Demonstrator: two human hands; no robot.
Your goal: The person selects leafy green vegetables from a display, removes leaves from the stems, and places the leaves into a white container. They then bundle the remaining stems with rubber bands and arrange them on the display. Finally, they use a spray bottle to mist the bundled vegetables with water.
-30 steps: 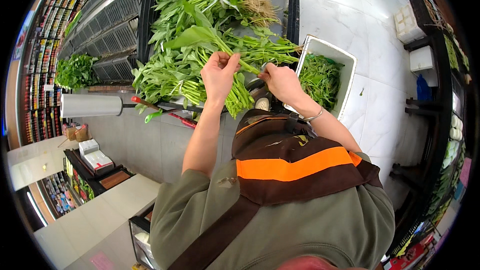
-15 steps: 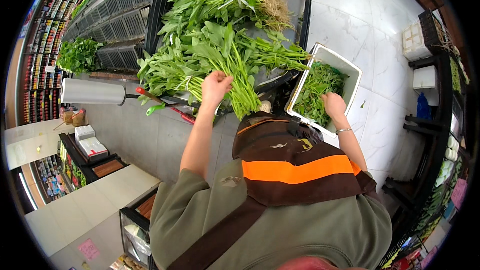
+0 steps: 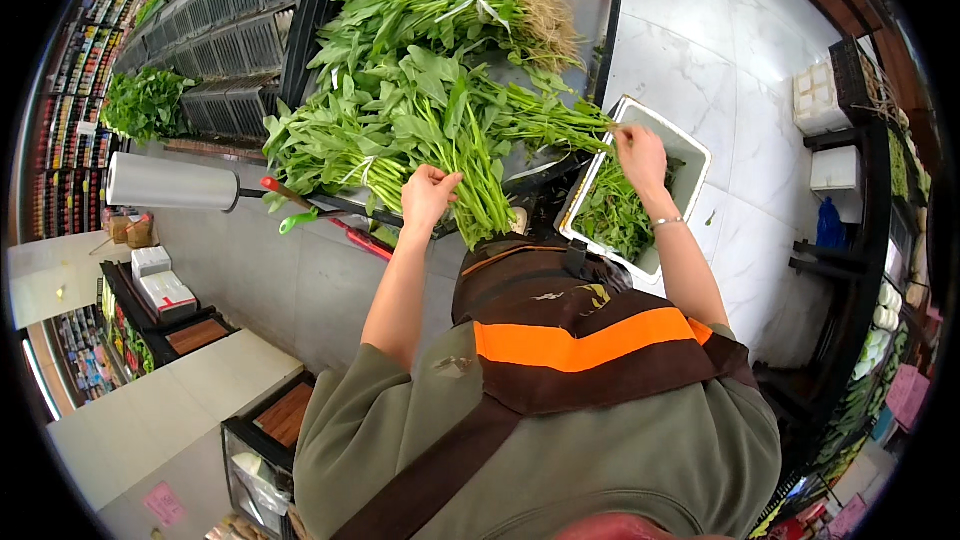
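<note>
left hand (image 3: 430, 198) grasping leafy long-stemmed green bunch (image 3: 470, 162) beside it, right hand (image 3: 641, 158) at thin green stems (image 3: 570, 124), can't tell if gripping

The right hand (image 3: 641, 158), in the box (image 3: 704, 157) half a second ago, is now toward its eleven o'clock, at the stem ends of a bunch (image 3: 560, 120). The left hand (image 3: 430, 198), a second ago raising a stalk, now holds near stems (image 3: 474, 204) lower, toward six o'clock.
</note>
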